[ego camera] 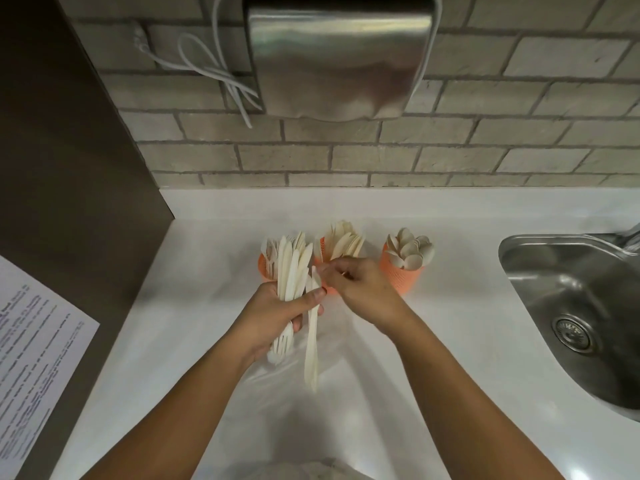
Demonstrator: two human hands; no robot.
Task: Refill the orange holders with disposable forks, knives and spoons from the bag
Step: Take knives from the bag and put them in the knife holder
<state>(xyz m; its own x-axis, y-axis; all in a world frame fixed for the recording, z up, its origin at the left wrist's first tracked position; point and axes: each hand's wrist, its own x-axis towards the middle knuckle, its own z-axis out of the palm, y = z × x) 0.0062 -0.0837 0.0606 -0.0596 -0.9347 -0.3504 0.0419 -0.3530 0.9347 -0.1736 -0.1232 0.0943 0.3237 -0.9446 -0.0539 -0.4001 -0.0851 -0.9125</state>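
Three orange holders stand in a row on the white counter: the left holder, the middle holder and the right holder, which is full of spoons. My left hand grips a thick bundle of cream cutlery in front of the left holder. My right hand pinches the top of a single knife that hangs down beside the bundle. A clear plastic bag lies flat on the counter under my hands.
A steel sink is set in the counter at the right. A steel dispenser hangs on the brick wall above, with a white cord beside it. A printed sheet is stuck on the brown panel at left.
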